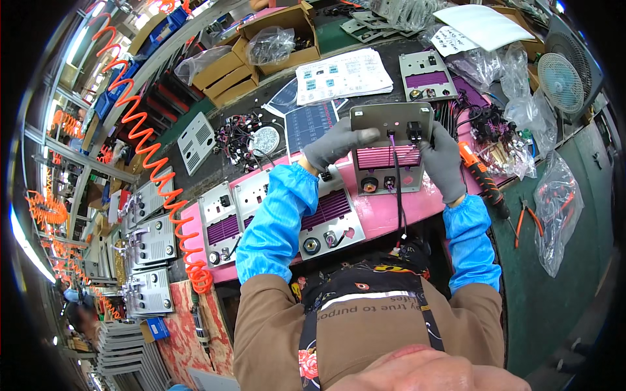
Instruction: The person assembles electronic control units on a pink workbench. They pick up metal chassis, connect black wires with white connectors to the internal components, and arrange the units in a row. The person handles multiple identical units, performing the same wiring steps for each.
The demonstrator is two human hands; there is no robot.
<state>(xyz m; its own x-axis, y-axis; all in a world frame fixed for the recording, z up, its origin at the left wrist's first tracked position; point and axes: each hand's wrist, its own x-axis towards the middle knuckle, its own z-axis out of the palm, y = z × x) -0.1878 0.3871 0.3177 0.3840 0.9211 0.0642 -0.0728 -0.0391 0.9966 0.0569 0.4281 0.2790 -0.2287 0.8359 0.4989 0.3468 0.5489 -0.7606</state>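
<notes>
Between my gloved hands is a grey metal panel [389,177] with a purple slotted grille, its bent top flange facing me. My left hand [336,144] grips its left upper edge, thumb on the flange. My right hand [445,163] closes round the right edge beside a black socket [414,131]. A dark cable [399,195] hangs from the panel toward my apron. Similar panels [331,212] with purple grilles lie to the left on the pink work surface [378,225]. The fingers behind the held panel are hidden.
An orange-and-black power screwdriver [479,173] and orange-handled pliers [525,221] lie to the right, near a plastic bag [557,212]. Wire bundles [502,140] and a fan [562,81] stand beyond. Printed sheets [345,75] lie at the back. A coiled orange hose [147,137] hangs at left.
</notes>
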